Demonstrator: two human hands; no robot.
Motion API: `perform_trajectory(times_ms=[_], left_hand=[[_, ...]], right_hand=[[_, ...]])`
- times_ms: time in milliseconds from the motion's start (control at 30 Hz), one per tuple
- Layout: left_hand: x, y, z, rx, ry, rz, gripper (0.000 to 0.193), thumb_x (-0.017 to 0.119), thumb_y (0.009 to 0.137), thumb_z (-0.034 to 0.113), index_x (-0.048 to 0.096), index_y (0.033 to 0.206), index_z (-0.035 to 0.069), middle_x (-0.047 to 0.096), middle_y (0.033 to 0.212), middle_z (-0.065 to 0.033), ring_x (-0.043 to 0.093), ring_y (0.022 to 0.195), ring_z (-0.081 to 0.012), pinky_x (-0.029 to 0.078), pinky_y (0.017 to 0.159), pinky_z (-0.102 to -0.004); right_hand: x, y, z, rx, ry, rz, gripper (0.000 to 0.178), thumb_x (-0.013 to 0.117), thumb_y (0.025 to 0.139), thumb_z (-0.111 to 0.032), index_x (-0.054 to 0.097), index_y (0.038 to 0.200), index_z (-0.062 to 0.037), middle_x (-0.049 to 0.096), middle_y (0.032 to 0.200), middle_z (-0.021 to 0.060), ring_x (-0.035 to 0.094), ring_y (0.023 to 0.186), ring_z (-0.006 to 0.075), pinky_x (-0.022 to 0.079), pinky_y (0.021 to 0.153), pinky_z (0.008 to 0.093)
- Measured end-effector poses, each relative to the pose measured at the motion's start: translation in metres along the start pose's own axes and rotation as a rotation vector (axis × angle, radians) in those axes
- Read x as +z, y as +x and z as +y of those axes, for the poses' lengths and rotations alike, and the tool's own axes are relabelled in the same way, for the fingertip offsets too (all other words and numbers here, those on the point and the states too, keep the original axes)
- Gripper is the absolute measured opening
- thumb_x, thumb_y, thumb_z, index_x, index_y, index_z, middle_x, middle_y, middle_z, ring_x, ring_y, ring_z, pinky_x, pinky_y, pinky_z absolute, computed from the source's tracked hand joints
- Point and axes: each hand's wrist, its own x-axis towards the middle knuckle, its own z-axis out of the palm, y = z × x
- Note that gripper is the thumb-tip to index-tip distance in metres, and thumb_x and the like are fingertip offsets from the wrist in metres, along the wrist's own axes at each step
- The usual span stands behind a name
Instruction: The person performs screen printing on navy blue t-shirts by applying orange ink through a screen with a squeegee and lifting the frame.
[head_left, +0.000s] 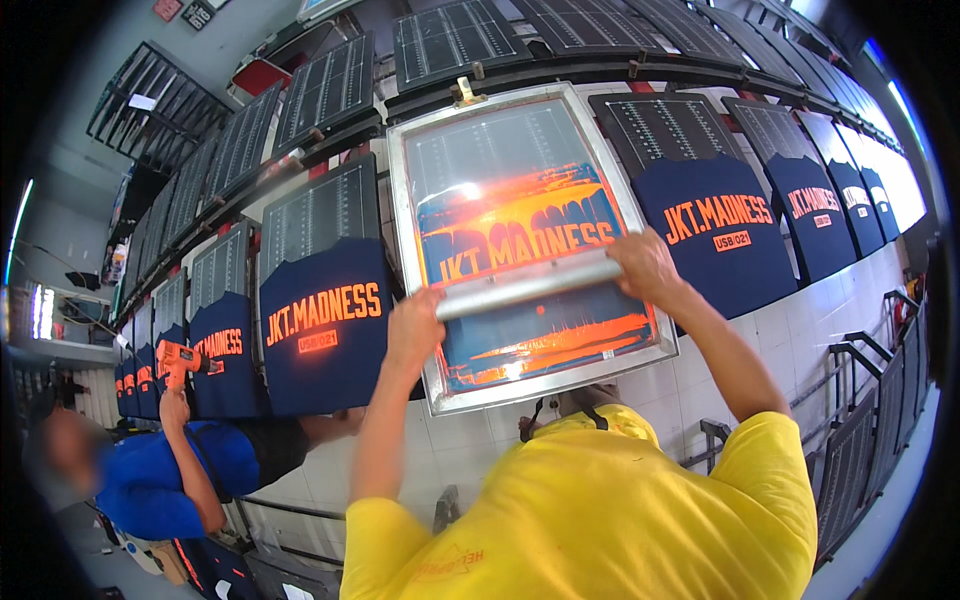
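A squeegee [528,286] with a pale metal holder lies across a screen-printing frame [404,200]. My left hand [413,328] grips its left end, and my right hand [645,267] is wrapped round the right end. Orange ink [548,188] is smeared on the mesh beyond the squeegee, around large letter shapes. More orange ink streaks the mesh near the frame's close edge. Through the mesh a dark blue area shows. The squeegee's blade is hidden under the holder.
Navy shirts with orange lettering lie on boards at both sides, among them a left shirt [325,310] and a right shirt [715,225]. Dark boards [455,45] line the far side. At left, a person in blue [165,490] holds an orange heat gun [178,356].
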Motion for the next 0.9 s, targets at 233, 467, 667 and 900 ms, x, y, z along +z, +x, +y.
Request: perform_trajectory(times_ms=[233,467,667,900], left_hand=[[0.009,-0.092,0.053,0.003,-0.037,0.021,0.037,0.065,0.065,-0.009,0.067,0.099,0.003,0.070,0.103,-0.0105,0.068,0.097,-0.0290,0.057,0.082,-0.0382],[0.026,-0.068,0.032,0.056,0.025,0.049,0.039,0.067,0.064,-0.007,0.069,0.101,0.003,0.071,0.110,-0.0109,0.068,0.104,-0.0254,0.057,0.087,-0.0353],[0.034,0.015,-0.012,0.073,0.054,0.070,0.037,0.067,0.064,-0.005,0.070,0.099,0.005,0.071,0.105,-0.0101,0.070,0.096,-0.0267,0.058,0.080,-0.0377],[0.030,0.105,-0.045,0.038,0.048,0.030,0.034,0.064,0.065,-0.005,0.071,0.097,0.006,0.071,0.095,-0.0115,0.069,0.085,-0.0324,0.057,0.075,-0.0407]], right_hand=[[-0.011,-0.103,-0.053,0.072,0.108,0.016,0.038,0.075,0.055,-0.002,0.063,0.091,-0.0064,0.066,0.101,0.0079,0.062,0.090,0.0274,0.045,0.076,0.0414],[0.016,-0.091,-0.036,0.029,0.012,0.047,0.037,0.069,0.057,0.000,0.061,0.092,-0.0026,0.065,0.100,0.0105,0.062,0.089,0.0275,0.046,0.074,0.0396],[0.021,-0.001,0.010,0.049,-0.012,-0.087,0.025,0.070,0.061,-0.003,0.060,0.083,-0.0053,0.066,0.090,0.0107,0.062,0.083,0.0287,0.046,0.072,0.0415],[0.025,0.086,0.056,0.070,-0.004,-0.131,0.020,0.075,0.065,-0.010,0.064,0.082,-0.0059,0.068,0.085,0.0120,0.067,0.084,0.0316,0.050,0.076,0.0443]])
